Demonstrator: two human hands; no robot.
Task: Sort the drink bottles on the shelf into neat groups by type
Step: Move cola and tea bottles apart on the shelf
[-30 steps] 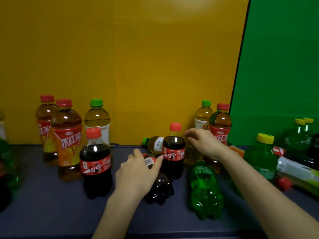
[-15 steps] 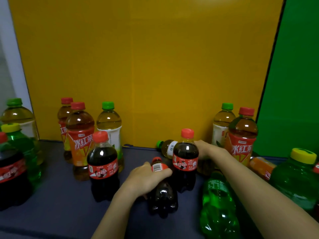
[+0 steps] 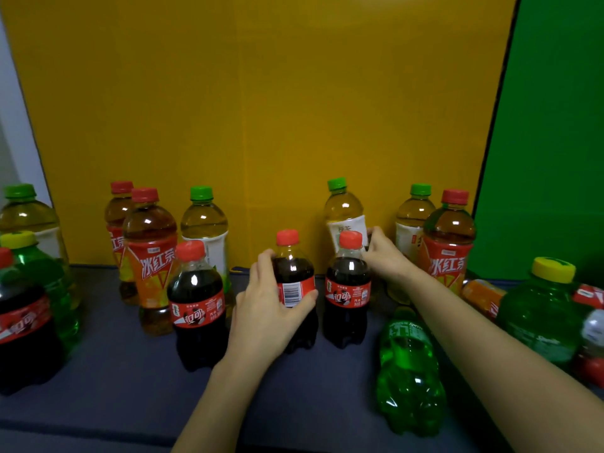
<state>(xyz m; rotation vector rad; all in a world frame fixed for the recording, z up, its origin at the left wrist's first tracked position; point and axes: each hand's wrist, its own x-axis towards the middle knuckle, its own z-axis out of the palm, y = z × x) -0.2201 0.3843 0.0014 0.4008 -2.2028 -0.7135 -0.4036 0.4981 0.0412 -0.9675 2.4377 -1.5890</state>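
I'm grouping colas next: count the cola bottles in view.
4. One at the far left edge, one left of centre, one in the left hand, one beside it. Others may be hidden on the right.

Left hand (image 3: 268, 308) around an upright cola bottle (image 3: 294, 289), right hand (image 3: 385, 253) on a green-capped tea bottle (image 3: 343, 217).

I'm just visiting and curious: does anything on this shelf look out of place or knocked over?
Yes. One green soda bottle lies on its side at the front right of the shelf, while most bottles stand upright. More bottles lie jumbled at the far right, among them an orange-labelled one. Nothing looks spilled.
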